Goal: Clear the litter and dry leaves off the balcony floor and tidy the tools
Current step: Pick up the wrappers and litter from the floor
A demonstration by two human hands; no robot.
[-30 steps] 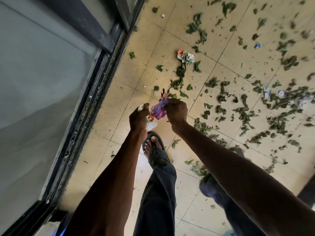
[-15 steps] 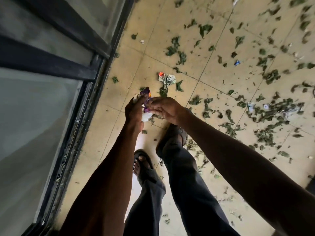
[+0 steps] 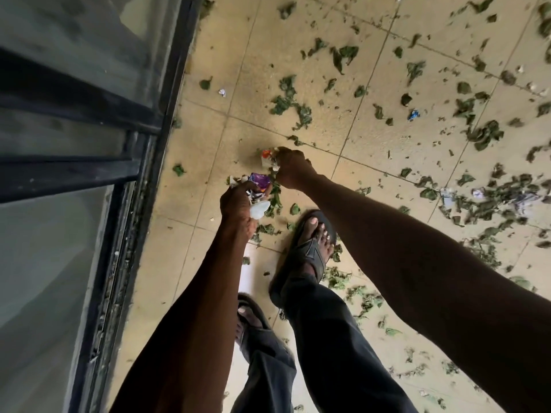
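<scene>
Nearest the camera, the person's dark trouser legs and two black sandals (image 3: 310, 251) are standing on the tiled balcony floor (image 3: 259, 55), beside the dark sliding-door frame (image 3: 149, 174) that is running along the left.

Just beyond the feet, the left hand (image 3: 237, 204) is holding a small bundle of gathered litter: its fingers are curling round a purple wrapper (image 3: 260, 180) and some white scraps (image 3: 258, 210) that are hanging below the palm. A little further out, the right hand (image 3: 290, 169) is reaching down to the floor and pinching a crumpled white and orange wrapper (image 3: 267, 155) that is lying among leaf bits; whether it is already lifting clear of the tiles cannot be told.

Further on, dry green leaves (image 3: 287, 99) are lying scattered over most of the tiles, thickening towards the right, where a long drift of leaves with pale paper scraps (image 3: 447, 195) is stretching across. A small blue scrap (image 3: 413, 114) and a tiny white bit (image 3: 222, 91) are sitting apart on the far tiles.

Judging by this, the job is only getting started: a handful of wrappers is being collected by hand, while nearly all the leaves and several litter pieces are waiting. No broom, dustpan or other tools are showing, so the tidying of tools appears not yet begun.
</scene>
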